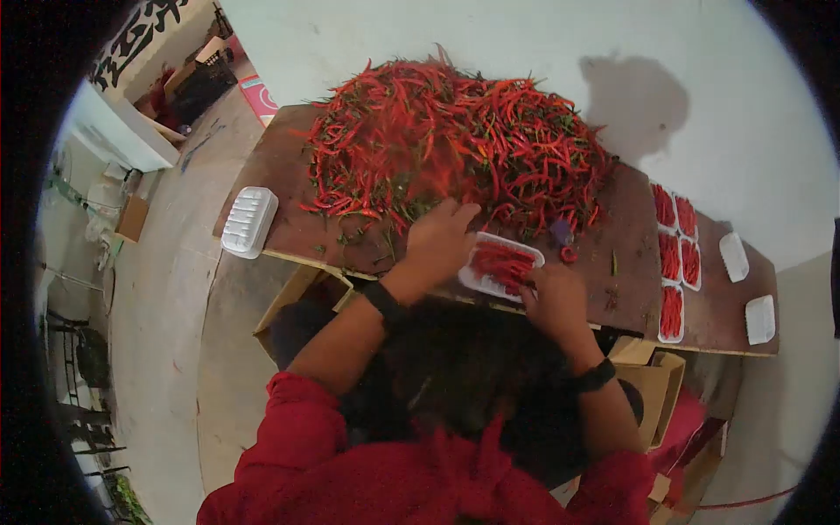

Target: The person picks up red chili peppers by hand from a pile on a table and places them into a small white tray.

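A big heap of red chili peppers with green stems (534, 149) covers the back of the brown table. My left hand (437, 245) is at the heap's front edge, just left of a white tray (472, 278); its fingertips are hidden and the peppers beyond it are blurred. Red chilies (503, 262) lie lengthwise in that tray, at the table's front edge. Around the tray's right rim, my right hand (560, 302) has its fingers and thumb closed, close to the chilies' ends. Both wrists wear dark bands.
At right, several filled trays of chilies (670, 311) stand together, with two white trays (759, 320) beyond. A stack of white trays (249, 223) sits on the left corner. Near the heap lies a small purple object (562, 231). Cardboard boxes (661, 394) are below the table.
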`<state>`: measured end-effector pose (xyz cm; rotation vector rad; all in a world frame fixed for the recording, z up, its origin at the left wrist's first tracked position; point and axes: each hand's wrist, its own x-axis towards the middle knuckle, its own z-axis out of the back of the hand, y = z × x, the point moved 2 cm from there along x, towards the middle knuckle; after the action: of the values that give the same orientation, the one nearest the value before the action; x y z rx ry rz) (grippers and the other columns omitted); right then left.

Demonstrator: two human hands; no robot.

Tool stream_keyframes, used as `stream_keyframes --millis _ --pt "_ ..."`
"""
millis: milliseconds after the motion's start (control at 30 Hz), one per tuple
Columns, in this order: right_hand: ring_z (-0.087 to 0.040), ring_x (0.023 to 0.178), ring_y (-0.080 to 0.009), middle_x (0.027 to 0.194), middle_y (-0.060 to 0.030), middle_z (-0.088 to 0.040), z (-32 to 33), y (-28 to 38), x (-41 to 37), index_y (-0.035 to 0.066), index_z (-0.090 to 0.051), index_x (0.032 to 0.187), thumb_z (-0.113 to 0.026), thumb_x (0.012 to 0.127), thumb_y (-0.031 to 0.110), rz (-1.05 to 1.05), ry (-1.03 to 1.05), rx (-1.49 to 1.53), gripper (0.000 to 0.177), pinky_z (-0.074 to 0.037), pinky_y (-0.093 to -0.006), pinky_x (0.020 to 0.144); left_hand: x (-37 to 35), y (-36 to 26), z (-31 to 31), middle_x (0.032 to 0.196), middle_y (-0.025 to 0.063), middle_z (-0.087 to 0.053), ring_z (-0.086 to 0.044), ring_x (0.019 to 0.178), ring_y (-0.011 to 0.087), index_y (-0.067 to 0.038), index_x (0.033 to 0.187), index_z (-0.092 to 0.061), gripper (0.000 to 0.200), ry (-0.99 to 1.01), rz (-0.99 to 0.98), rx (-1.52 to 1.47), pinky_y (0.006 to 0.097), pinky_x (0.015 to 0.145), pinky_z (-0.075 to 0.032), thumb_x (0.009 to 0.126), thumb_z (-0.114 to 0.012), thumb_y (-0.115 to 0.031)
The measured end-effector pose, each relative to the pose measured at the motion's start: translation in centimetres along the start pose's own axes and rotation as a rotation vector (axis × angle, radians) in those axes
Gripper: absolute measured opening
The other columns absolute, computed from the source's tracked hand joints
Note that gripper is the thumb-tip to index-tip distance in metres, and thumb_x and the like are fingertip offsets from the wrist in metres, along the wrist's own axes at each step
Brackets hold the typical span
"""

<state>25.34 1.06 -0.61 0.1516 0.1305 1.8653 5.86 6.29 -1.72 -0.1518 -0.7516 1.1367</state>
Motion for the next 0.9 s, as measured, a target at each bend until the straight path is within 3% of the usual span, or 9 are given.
stream_keyframes --millis 133,200,433,533,600,633,700,833,900 --pt "-0.057 0.077 -0.0311 0.077 -0.0124 -0.058 -0.1 0.4 -0.3 0.007 -0.062 0.078 -0.068 0.069 0.018 0.001 -0.035 -0.003 0.016 -0.045 -0.0422 0.065 -0.2 2.9 -2.4 0.091 0.0138 -0.055 -0.058 0.078 0.0337 -0.007 0.097 -0.057 0.025 -0.025 -0.024 0.002 0.0424 0.068 -0.049 0.074 -0.06 -0.018" --pt "-0.057 0.076 -0.0314 0.075 -0.0127 -0.058 -0.5 0.4 -0.4 0.006 -0.062 0.078 -0.068 0.069 0.017 -0.021 -0.032 -0.008 0.015 -0.045 -0.0426 0.065 0.0 3.7 -3.2 0.093 0.0165 -0.057 -0.058 0.086 0.0366 -0.005 0.103 -0.059 0.03 0.119 0.073 -0.072 0.0446 0.075 -0.047 0.079 -0.055 -0.022" --pt "-0.059 0.073 -0.0294 0.079 -0.0143 -0.061 -0.1 1.1 -1.3 0.005 -0.064 0.082 -0.068 0.072 0.016 0.059 -0.174 0.141 0.015 -0.047 -0.0382 0.066 -1.2 1.3 1.3 0.085 0.0149 -0.062 -0.061 0.079 0.0293 0.0 0.092 -0.061 0.023 0.014 0.082 -0.241 0.0383 0.07 -0.048 0.077 -0.061 -0.018" --pt "-0.061 0.071 -0.0217 0.084 -0.0122 -0.064 0.6 2.1 -1.2 0.001 -0.064 0.093 -0.067 0.076 0.014 -0.088 -0.102 0.49 0.021 -0.048 -0.0316 0.064 -2.8 0.6 2.4 0.082 0.0104 -0.063 -0.061 0.074 0.0181 0.001 0.091 -0.061 0.022 0.117 0.267 -0.544 0.032 0.066 -0.048 0.077 -0.065 -0.016" --pt "-0.063 0.091 -0.0216 0.098 -0.0125 -0.065 1.2 3.0 -0.9 0.003 -0.061 0.107 -0.061 0.08 0.017 -0.084 -0.09 0.831 0.031 -0.05 -0.0355 0.076 -4.2 0.6 2.2 0.082 0.0062 -0.063 -0.059 0.073 0.0109 0.0 0.091 -0.061 0.018 0.272 0.354 -0.756 0.0284 0.064 -0.048 0.079 -0.065 -0.012" --pt "-0.063 0.091 -0.0216 0.098 -0.0125 -0.065 1.6 3.6 -0.7 0.003 -0.061 0.107 -0.061 0.08 0.017 -0.081 -0.089 0.826 0.031 -0.05 -0.0355 0.076 -4.7 0.4 2.4 0.082 0.0062 -0.063 -0.059 0.073 0.0109 0.0 0.091 -0.061 0.018 0.268 0.354 -0.759 0.0284 0.064 -0.048 0.079 -0.065 -0.012" --pt "-0.062 0.091 -0.0171 0.099 -0.0097 -0.064 2.2 4.6 -0.6 -0.001 -0.059 0.109 -0.059 0.081 0.014 -0.072 -0.033 1.233 0.031 -0.05 -0.0326 0.077 -5.5 -0.4 2.8 0.082 0.0051 -0.062 -0.059 0.074 0.0108 0.0 0.092 -0.06 0.013 0.298 0.204 -0.752 0.0287 0.065 -0.048 0.081 -0.061 -0.006" --pt "-0.061 0.09 -0.016 0.1 -0.0089 -0.063 1.5 4.7 -1.2 -0.003 -0.059 0.108 -0.059 0.083 0.013 -0.199 0.049 1.315 0.03 -0.05 -0.0302 0.077 -6.4 -1.5 3.3 0.084 0.0057 -0.063 -0.059 0.076 0.0109 0.0 0.094 -0.059 0.014 0.344 0.141 -0.842 0.028 0.068 -0.049 0.081 -0.059 -0.005" --pt "-0.055 0.069 -0.0078 0.086 -0.0042 -0.063 1.1 4.5 -1.5 0.001 -0.058 0.102 -0.058 0.084 0.012 -0.187 0.01 1.295 0.021 -0.045 -0.0235 0.064 -6.5 -2.1 4.2 0.086 0.0061 -0.064 -0.059 0.078 0.0121 -0.001 0.098 -0.059 0.018 0.454 0.219 -0.932 0.0294 0.07 -0.049 0.081 -0.06 -0.006"
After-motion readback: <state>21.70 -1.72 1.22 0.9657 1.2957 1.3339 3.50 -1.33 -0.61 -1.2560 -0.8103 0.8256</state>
